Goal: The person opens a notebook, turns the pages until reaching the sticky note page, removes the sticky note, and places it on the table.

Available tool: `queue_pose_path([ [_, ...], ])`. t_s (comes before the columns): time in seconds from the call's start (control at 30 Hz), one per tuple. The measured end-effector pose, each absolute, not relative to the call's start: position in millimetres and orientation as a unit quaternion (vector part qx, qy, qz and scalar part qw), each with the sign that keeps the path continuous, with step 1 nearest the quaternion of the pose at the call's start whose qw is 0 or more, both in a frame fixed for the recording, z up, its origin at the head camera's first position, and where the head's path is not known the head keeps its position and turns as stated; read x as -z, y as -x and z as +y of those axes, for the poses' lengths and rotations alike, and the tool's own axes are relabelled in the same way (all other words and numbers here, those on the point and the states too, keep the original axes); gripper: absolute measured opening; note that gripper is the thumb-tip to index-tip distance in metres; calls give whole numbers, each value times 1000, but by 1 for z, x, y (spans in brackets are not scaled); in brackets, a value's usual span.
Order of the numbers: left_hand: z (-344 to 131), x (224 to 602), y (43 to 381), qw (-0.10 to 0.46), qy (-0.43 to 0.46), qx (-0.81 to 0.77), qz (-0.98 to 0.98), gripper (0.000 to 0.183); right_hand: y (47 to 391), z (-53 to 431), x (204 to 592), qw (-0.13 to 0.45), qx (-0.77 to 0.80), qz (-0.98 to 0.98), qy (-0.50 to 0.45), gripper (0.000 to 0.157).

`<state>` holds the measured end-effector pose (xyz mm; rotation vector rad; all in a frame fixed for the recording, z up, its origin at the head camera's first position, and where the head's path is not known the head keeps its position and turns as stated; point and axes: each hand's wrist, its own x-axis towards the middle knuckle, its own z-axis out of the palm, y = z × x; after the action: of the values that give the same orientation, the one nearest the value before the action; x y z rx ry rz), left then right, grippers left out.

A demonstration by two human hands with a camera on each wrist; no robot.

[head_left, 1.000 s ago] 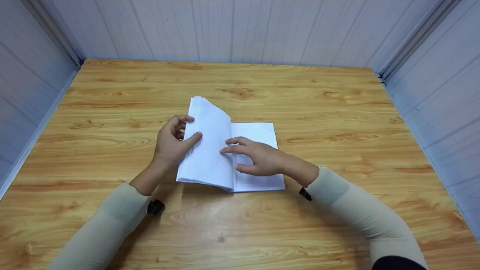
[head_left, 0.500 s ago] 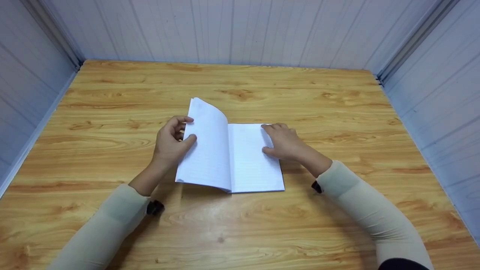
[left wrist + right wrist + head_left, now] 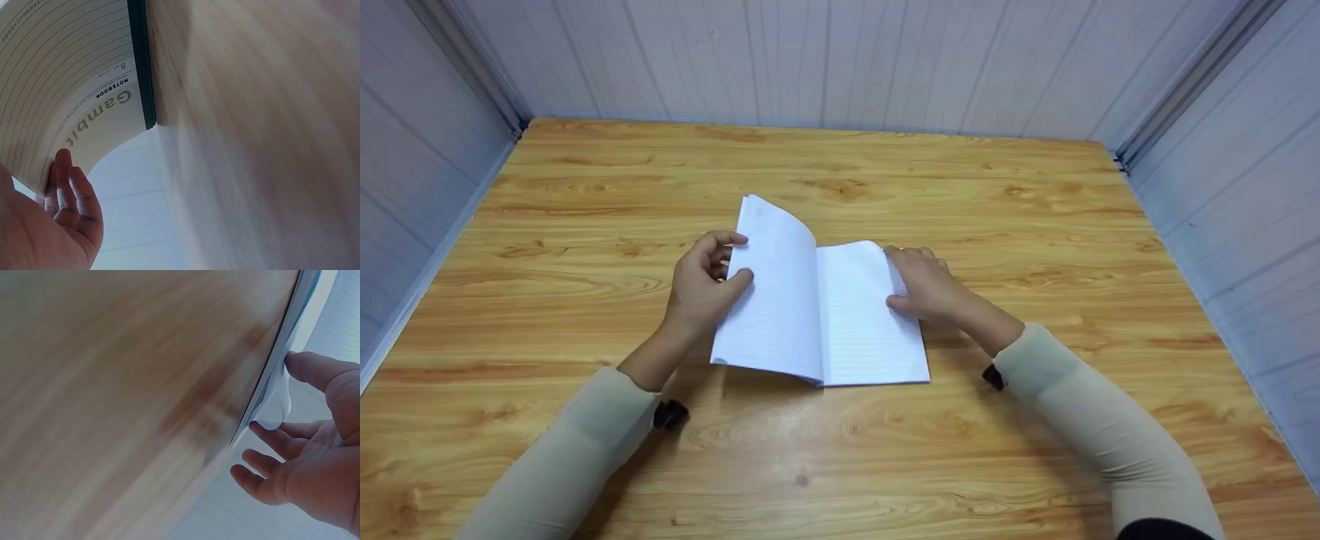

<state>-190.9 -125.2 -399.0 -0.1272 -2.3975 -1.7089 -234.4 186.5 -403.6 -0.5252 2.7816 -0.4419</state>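
An open notebook [image 3: 859,322] with white ruled pages lies on the wooden table, its left half raised at a slant. My left hand [image 3: 697,285] grips that half at its outer edge, thumb on the page and fingers behind. In the left wrist view, the fingers press against the cream cover [image 3: 95,62], printed "Gambit NOTEBOOK", with a dark spine strip [image 3: 140,62]. My right hand [image 3: 926,285] is at the upper right corner of the right half. There, thumb and index finger pinch a buckled page [image 3: 278,405]; the other fingers stay off it.
The wood-grain table [image 3: 840,457] extends around the notebook on all sides. Pale panel walls [image 3: 825,60] stand along its back, left and right edges. A dark device [image 3: 671,414] sits under the left sleeve cuff, another [image 3: 994,375] under the right.
My right hand has moved from near the notebook's centre fold to the right page's upper corner. That page's top edge now bows upward. The left hand keeps holding the raised half.
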Motion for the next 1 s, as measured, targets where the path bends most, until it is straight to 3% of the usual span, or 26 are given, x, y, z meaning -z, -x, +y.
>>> queue_pose_path([
  [0.17, -125, 400, 191, 99, 43, 577, -809, 37, 234, 185, 403, 96, 239, 952, 167, 76],
  [0.33, -126, 399, 191, 95, 41, 580, -808, 36, 233, 184, 398, 61, 295, 950, 81, 83],
  [0.47, -126, 398, 191, 90, 39, 582, -807, 35, 233, 186, 393, 62, 364, 928, 52, 68],
  [0.6, -127, 397, 190, 84, 34, 578, -811, 34, 231, 186, 393, 37, 390, 915, 95, 37],
  [0.67, -126, 398, 191, 83, 34, 577, -812, 35, 230, 185, 394, 21, 386, 913, 128, 30],
  [1.0, -126, 400, 192, 87, 43, 590, -802, 36, 222, 172, 395, 61, 387, 886, 248, 33],
])
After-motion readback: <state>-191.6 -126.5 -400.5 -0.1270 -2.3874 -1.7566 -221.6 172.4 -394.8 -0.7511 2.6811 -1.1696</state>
